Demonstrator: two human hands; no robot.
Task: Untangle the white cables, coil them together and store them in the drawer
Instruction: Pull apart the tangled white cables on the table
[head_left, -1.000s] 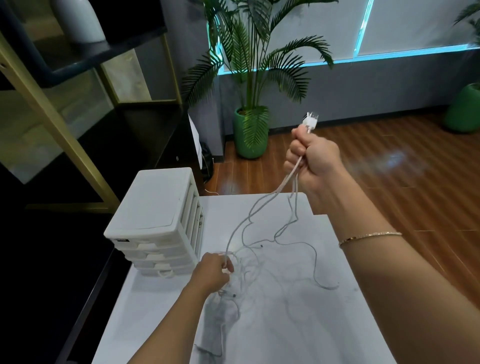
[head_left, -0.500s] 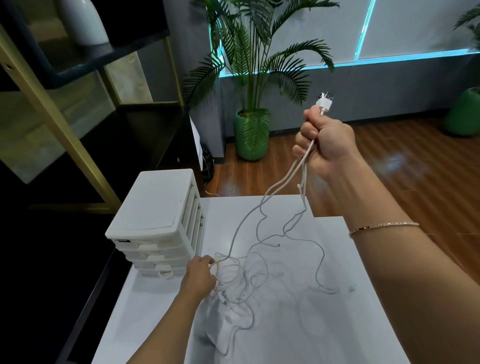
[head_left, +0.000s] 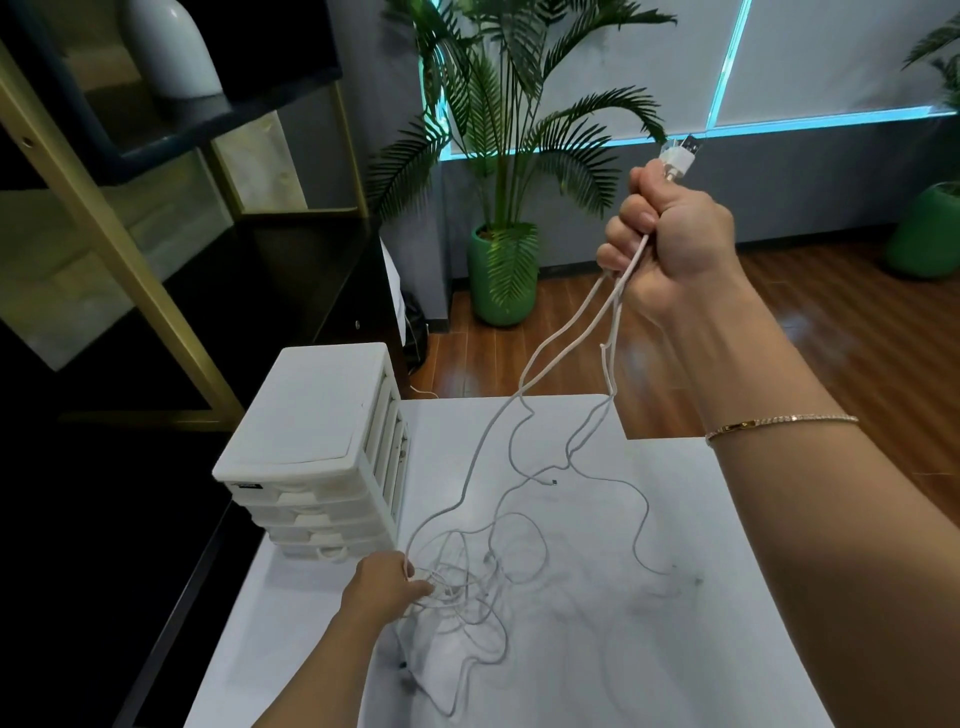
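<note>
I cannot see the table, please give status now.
Right hand grips plug ends, raised. Left hand holds the white cables, tangled on table. Drawer unit closed.

— Any writing to read here?

— None that I can make out. The white drawer unit has a small dark tag on the front edge of its top, up and left of the left hand and its fingers, but whatever is printed there is too small and blurred to tell; it may be a brand mark.

— And the plugs sticking out above the right hand fingers?

— Plain white, no legible marking. The white cables show no print either.
</note>
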